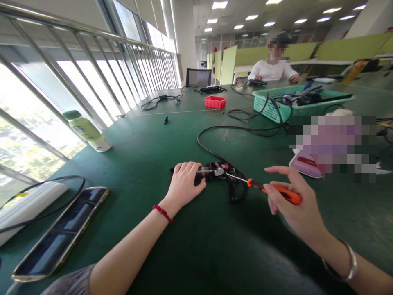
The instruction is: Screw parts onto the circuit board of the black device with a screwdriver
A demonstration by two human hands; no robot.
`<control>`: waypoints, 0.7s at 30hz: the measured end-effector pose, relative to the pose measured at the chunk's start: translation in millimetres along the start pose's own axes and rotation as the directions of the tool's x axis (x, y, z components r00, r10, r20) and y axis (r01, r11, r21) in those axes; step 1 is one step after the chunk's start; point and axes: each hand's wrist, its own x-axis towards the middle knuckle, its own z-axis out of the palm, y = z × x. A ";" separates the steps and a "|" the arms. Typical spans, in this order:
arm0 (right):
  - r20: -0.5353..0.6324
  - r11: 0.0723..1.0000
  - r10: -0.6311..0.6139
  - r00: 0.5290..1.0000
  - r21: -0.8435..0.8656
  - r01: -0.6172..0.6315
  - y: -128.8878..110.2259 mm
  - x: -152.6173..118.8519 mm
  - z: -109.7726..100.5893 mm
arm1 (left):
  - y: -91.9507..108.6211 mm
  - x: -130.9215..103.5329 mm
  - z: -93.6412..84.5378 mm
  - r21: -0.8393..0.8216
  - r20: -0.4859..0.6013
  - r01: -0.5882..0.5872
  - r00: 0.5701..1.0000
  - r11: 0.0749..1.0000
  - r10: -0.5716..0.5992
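Note:
A black power tool (211, 172) with its inner parts exposed lies on the green table (129, 164), its handle toward me and its cord running off behind it. My left hand (186, 182) wraps over the tool's left end and holds it against the table. In my right hand (290, 194) is an orange and black screwdriver (288, 194), gripped between thumb and fingers with the index finger raised off it. The screwdriver's shaft points left, and its tip reaches the exposed parts near the top of the handle.
Beyond the tool are a red tray (215, 102) and a green basket (267, 107) of tools and cables. A bottle (89, 133) stands at left, above a phone (61, 233). A pinkish phone (307, 164) lies at right. Across the table sits a person (270, 70).

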 end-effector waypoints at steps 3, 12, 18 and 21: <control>-0.113 0.995 -0.100 0.989 -0.019 0.099 -2.0 1.6 1.2 | -0.2 0.2 -0.2 0.005 0.004 0.003 1.000 1.000 -0.003; -0.013 1.000 -0.019 1.000 0.008 0.019 -2.5 0.9 -0.3 | 0.4 -0.2 -0.6 -0.001 0.000 0.001 1.000 1.000 -0.001; -0.123 0.984 -0.138 0.983 -0.125 0.123 -0.8 1.5 0.3 | 0.2 -0.1 0.1 0.000 -0.005 0.003 1.000 1.000 -0.003; -0.125 0.979 -0.175 0.977 -0.126 0.159 -1.5 4.0 0.7 | 0.6 -0.1 -0.2 -0.008 -0.007 0.006 1.000 1.000 -0.006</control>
